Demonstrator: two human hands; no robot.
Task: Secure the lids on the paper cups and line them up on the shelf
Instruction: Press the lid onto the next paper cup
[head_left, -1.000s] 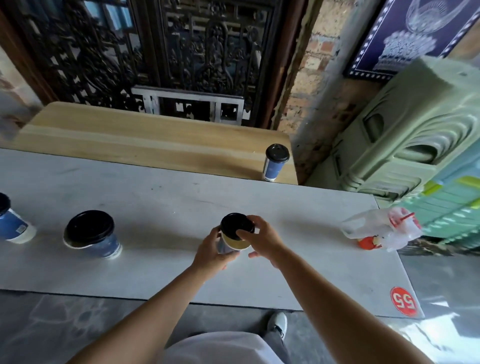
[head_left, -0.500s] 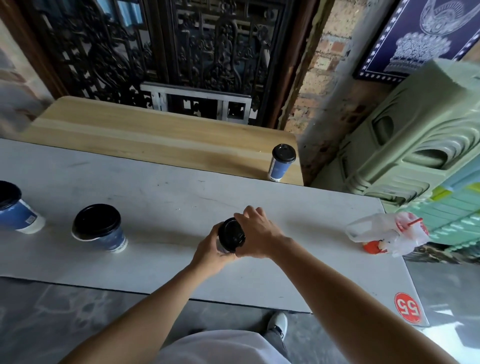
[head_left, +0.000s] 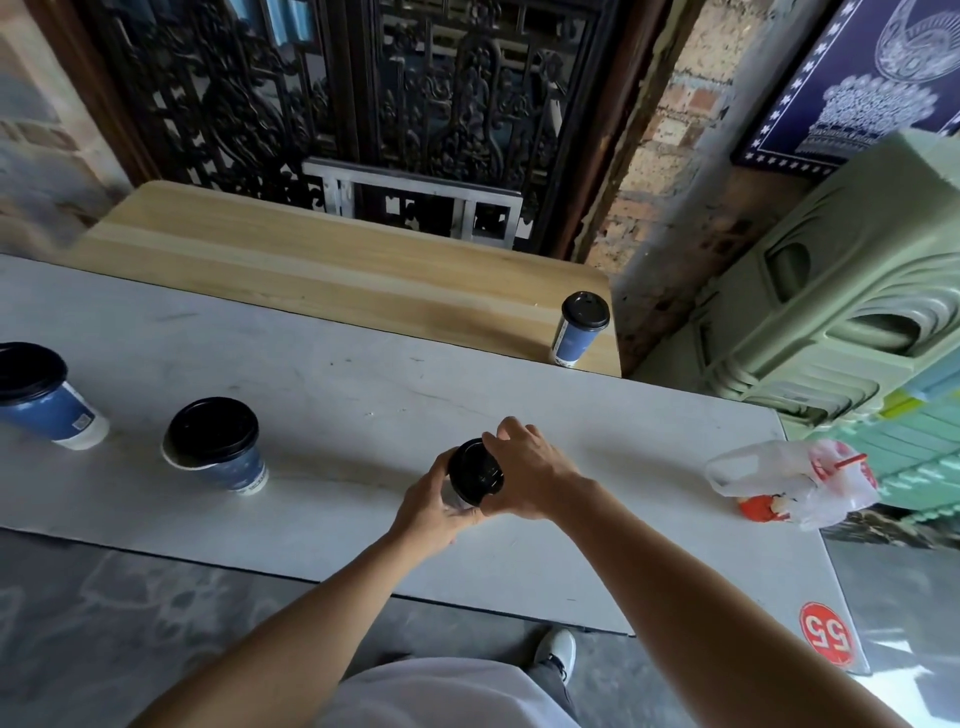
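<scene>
On the white table (head_left: 332, 395), my left hand (head_left: 431, 506) wraps the side of a paper cup whose body is mostly hidden. Its black lid (head_left: 474, 472) sits on top, with my right hand (head_left: 530, 475) curled over the lid's right edge. Left of it stands a blue cup with a black lid (head_left: 215, 441), and another lidded blue cup (head_left: 39, 397) stands at the far left edge. One lidded blue cup (head_left: 579, 330) stands alone at the right end of the wooden shelf (head_left: 311, 270) behind the table.
A plastic bag with something orange and red in it (head_left: 795, 486) lies at the table's right end. A round red "55" sticker (head_left: 827, 633) marks the near right corner. Green moulded plastic stools (head_left: 857, 291) are stacked on the right; a carved dark screen (head_left: 363, 93) stands behind the shelf.
The lid, tilted and showing the cup's rim one second ago, now sits over the cup. My right hand has closed further over it; the view has shifted slightly.
</scene>
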